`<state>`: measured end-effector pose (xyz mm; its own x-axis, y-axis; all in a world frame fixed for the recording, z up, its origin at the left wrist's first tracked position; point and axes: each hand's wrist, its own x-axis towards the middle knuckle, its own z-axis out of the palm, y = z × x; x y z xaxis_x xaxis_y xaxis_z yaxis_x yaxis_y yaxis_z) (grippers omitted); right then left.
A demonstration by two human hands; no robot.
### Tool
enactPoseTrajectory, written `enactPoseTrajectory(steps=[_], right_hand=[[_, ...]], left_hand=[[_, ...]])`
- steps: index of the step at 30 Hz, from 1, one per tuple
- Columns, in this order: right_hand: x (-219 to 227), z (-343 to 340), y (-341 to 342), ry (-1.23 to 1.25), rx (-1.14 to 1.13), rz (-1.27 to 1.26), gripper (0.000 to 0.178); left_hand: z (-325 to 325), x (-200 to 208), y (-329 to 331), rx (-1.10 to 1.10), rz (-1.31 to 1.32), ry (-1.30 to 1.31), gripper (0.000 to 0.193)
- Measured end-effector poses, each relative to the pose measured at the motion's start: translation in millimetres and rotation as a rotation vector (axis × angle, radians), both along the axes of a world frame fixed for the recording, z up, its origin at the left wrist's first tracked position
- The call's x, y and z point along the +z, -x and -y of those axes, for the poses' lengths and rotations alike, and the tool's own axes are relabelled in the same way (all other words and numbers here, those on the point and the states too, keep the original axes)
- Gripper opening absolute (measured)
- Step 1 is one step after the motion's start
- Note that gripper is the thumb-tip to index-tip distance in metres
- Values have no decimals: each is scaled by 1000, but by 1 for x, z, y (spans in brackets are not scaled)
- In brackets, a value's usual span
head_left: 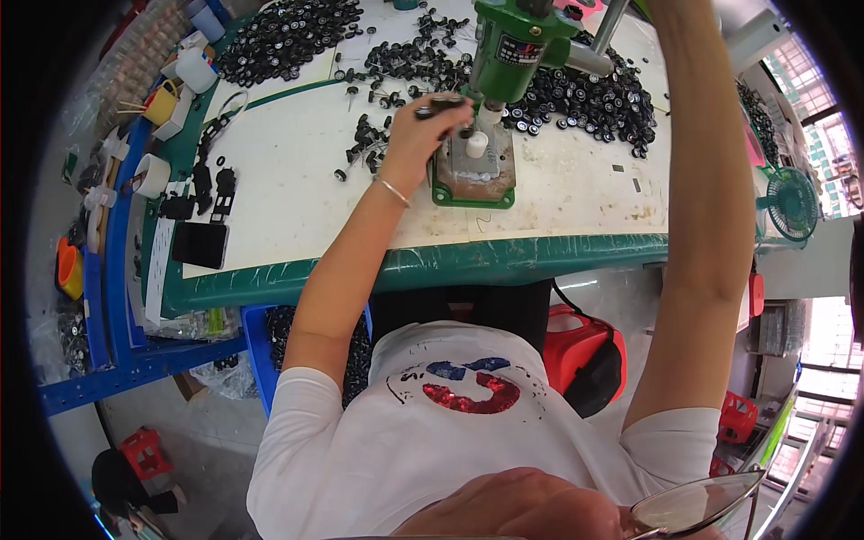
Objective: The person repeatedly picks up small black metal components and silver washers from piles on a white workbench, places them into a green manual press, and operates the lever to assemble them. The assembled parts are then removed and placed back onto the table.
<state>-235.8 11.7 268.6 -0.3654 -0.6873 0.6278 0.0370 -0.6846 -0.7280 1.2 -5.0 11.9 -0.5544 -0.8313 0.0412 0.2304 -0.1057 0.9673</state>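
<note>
My left hand (418, 135), with a bracelet at the wrist, is closed around small black wheels (438, 108). It is beside the green hand press (513, 58), its fingertips near the press's ram (490, 114). Below the ram, a white round post (477, 144) stands on the press's metal base plate (470, 186). How the held wheels sit in the fingers is partly hidden. My right forearm (706, 180) reaches up past the press on its right side; the hand is beyond the top edge.
Black wheels lie in a large heap (288, 40) at the far left and another heap (594, 108) right of the press. Wheels on thin axles (423, 58) are scattered between. A dark phone (200, 245) lies at the left edge; a green fan (792, 204) stands right.
</note>
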Motion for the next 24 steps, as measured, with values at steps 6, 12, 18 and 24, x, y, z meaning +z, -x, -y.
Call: enactPoseTrajectory(steps=[6, 12, 18, 24], right_hand=[[-40, 19, 14, -50, -137, 93, 18], [-97, -20, 2, -209, -275, 239, 28], [-193, -64, 31, -636, -352, -92, 35], [-292, -75, 33, -763, -495, -798, 25]], left_hand=[[18, -8, -43, 10, -12, -190, 18], [9, -13, -54, -93, 746, 407, 24], [4, -13, -34, 25, 1117, 863, 20], [5, -5, -40, 89, 1014, 789, 21]])
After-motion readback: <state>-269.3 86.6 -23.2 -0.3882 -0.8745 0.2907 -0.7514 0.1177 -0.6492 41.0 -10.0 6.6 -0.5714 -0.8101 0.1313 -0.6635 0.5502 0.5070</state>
